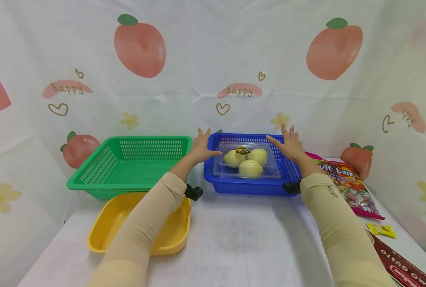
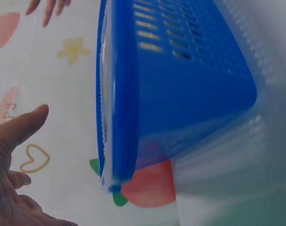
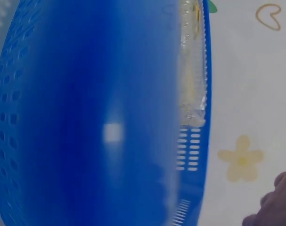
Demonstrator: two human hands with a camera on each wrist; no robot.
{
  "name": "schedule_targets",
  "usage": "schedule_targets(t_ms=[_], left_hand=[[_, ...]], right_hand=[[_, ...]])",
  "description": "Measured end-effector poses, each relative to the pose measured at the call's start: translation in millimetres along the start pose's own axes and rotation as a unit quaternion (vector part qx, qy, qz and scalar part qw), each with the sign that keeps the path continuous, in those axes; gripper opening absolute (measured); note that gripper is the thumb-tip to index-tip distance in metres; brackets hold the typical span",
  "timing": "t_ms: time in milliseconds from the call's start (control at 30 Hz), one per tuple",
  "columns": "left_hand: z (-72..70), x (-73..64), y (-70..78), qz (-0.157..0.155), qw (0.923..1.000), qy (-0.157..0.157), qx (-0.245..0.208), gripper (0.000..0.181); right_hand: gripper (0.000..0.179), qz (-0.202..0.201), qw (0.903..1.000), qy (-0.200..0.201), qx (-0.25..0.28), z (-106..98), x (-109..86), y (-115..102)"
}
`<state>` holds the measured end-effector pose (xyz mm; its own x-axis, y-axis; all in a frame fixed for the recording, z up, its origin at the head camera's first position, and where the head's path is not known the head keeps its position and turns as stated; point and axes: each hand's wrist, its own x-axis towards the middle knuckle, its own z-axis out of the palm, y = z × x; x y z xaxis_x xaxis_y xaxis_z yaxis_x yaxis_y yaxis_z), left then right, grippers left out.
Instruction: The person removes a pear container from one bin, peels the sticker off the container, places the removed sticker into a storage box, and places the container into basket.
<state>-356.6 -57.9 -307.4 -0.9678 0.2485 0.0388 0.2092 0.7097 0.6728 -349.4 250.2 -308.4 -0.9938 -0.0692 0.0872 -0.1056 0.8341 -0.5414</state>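
A blue basket (image 1: 252, 187) stands at the back of the table. Inside it lies a clear plastic box (image 1: 270, 169) with three pale yellow-green round fruits (image 1: 250, 168) and a dark label on its lid. My left hand (image 1: 199, 148) hovers at the basket's left side, fingers spread and holding nothing. At the right side my right hand (image 1: 291, 146) is raised above the rim, its fingers spread too. In the left wrist view the left hand (image 2: 13, 174) is apart from the basket's side (image 2: 190, 94). The right wrist view shows only part of the right hand (image 3: 277, 205).
A green basket (image 1: 137, 171) stands at the back left, with a yellow tub (image 1: 175, 227) in front of it. Along the right lie a candy bag (image 1: 349, 185), a small yellow packet (image 1: 381, 230) and a dark red box (image 1: 403, 263). A printed cloth (image 1: 213, 59) hangs behind.
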Motion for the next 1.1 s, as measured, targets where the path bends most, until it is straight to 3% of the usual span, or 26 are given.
schedule_targets(t_ms=[200,400,767,933,1100], left_hand=[[15.3,5.3,-0.5,-0.031,0.9986,-0.011,-0.042,0.097],[25.9,5.6,-1.5,-0.055,0.9930,-0.019,-0.103,0.095],[39.8,9.8,-11.6,-0.087,0.9816,-0.013,-0.170,0.085],[44.2,9.7,-13.5,-0.086,0.9773,0.001,-0.194,0.080],[46.3,8.3,-16.0,-0.087,0.9754,0.010,-0.202,0.076]], right_hand=[[0.086,0.025,0.9965,-0.048,0.064,6,5.7,5],[0.085,0.047,0.9828,-0.105,0.144,6,9.8,3],[0.081,0.053,0.9661,-0.157,0.198,15,21.6,6],[0.081,0.090,0.9530,-0.193,0.216,21,18.6,6],[0.099,0.114,0.9406,-0.208,0.243,27,16.0,9]])
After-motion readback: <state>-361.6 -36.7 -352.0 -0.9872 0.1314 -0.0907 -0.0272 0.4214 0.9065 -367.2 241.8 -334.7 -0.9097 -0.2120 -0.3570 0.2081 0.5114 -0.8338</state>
